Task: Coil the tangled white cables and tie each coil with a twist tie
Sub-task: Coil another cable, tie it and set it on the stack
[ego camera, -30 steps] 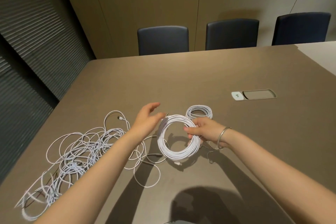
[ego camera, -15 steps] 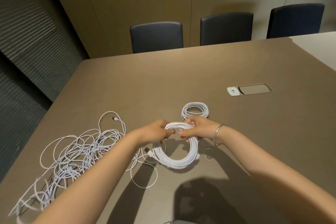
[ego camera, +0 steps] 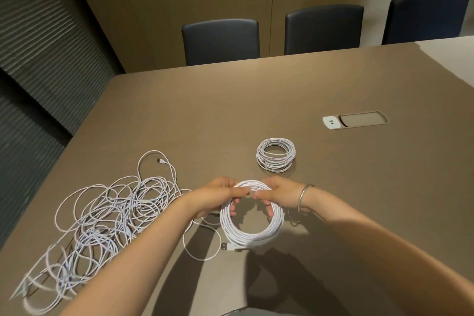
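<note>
Head view: both hands meet at the far top of the white cable coil (ego camera: 252, 223), which stands tilted on the bench (ego camera: 359, 187) with its ring facing the person and its USB plug (ego camera: 227, 247) poking out at the near bottom. The left hand (ego camera: 218, 197) and right hand (ego camera: 278, 196) each pinch the bundled strands, thumbs nearly touching across one spot. Any tie would likely wrap there, though none is clearly visible. A finished small coil (ego camera: 275, 158) lies beyond; the tangled cables (ego camera: 102, 218) sprawl to the left.
</note>
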Motion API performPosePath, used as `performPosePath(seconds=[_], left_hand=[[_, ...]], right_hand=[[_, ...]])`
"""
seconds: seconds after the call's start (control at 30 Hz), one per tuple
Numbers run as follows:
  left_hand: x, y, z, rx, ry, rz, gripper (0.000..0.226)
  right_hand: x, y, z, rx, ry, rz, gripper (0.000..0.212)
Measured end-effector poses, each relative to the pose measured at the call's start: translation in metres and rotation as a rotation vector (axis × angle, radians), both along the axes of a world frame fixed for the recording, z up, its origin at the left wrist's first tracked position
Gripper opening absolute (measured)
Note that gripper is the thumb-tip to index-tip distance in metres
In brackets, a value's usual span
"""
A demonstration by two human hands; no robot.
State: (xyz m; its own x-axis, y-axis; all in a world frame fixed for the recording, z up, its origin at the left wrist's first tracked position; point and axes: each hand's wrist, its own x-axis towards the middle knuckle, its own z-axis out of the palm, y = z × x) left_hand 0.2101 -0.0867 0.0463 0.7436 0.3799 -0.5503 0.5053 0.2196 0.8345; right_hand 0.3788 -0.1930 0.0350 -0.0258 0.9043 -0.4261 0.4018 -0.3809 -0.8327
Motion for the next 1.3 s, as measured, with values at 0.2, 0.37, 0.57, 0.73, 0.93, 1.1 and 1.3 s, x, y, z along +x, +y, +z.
performPosePath(seconds=[0.2,0.37,0.57,0.73,0.93,1.1,1.3], left_hand=[[0.005,-0.001,-0.02,0.054,-0.016,-0.04,0.031],[0.009,0.004,-0.033,0.196,0.056,0.034,0.029],[0.007,0.014,-0.054,0.213,0.107,0.156,0.031],[0.003,0.017,-0.064,0.238,0.142,0.17,0.032],[0.004,0.013,-0.068,0.233,0.138,0.173,0.034],[0.006,0.01,-0.066,0.228,0.15,0.174,0.034],[0.002,0.009,-0.067,0.22,0.178,0.157,0.035]], right_hand=[[0.004,0.001,-0.019,-0.032,0.135,-0.039,0.023],[0.019,0.001,-0.03,-0.045,0.278,-0.272,0.028],[0.035,-0.007,-0.081,-0.105,-0.107,-0.645,0.023],[0.028,-0.029,-0.103,-0.308,-0.733,-0.316,0.024],[0.025,-0.03,-0.137,-0.331,-0.699,-0.319,0.038],[0.023,-0.032,-0.141,-0.291,-0.701,-0.271,0.038],[0.014,-0.039,-0.121,-0.189,-0.681,-0.281,0.013]])
